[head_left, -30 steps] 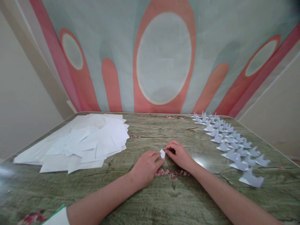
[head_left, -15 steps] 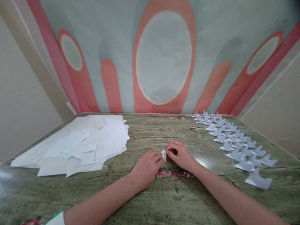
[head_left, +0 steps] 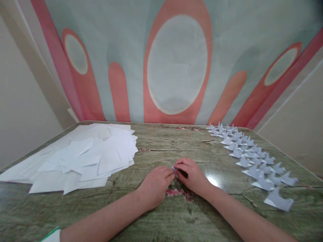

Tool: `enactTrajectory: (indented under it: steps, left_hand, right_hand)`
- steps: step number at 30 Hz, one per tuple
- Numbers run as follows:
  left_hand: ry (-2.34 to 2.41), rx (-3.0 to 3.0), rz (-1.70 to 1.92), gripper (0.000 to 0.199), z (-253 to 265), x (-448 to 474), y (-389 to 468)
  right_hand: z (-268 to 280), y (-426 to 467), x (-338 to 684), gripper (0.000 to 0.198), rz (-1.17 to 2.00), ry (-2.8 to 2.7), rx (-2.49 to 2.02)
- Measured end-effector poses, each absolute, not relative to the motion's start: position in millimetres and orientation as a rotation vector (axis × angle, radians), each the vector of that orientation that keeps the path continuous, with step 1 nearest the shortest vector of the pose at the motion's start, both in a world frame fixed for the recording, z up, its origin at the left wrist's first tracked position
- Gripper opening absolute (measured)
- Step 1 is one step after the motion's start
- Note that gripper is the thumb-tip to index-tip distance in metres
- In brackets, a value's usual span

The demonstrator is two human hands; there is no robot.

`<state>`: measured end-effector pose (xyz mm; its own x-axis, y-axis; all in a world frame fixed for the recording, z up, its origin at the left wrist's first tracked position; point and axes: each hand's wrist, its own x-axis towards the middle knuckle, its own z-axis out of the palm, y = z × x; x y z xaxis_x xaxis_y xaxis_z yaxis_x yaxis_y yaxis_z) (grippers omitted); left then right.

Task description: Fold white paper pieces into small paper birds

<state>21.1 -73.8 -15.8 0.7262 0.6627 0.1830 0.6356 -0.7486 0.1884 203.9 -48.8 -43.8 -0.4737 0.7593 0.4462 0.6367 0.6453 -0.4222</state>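
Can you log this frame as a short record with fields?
Left grip: pinching a small folded paper
Right grip: at that same paper; contact partly hidden
White paper sheets: overlapping heap, left side of table
Origami birds: white, in rows, right side
Table: wood-grain top, pink floral patches
Backdrop: grey-green and pink, behind table

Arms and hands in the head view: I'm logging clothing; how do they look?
The left hand and right hand are ungloved. On the left arm, a white sleeve with a green edge shows at the picture's bottom; the right arm is bare as far as it shows.
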Motion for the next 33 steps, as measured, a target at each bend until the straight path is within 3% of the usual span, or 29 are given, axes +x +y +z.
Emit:
enactTrajectory:
  steps: [8,17,22,27,33]
  left_hand:
    - [1.023,2.748,0.357,0.037,-14,17,-71]
    - [1.099,2.759,0.391,0.024,-10,16,-71]
    - [1.106,2.708,0.448,0.032,-15,16,-70]
    - [1.179,2.679,0.492,0.040,-20,16,-68]
    - [1.175,2.742,0.410,0.036,-20,18,-68]
  right_hand:
    - [-42,-52,203,0.023,0.214,-2.337,-1.075]
    - [-40,-56,200,0.024,0.207,-2.402,-1.113]
    - [-38,-57,201,0.023,0.224,-2.422,-1.125]
    - [-38,-53,205,0.021,0.289,-2.401,-1.104]
    - [-41,-46,208,0.022,0.470,-2.313,-1.043]
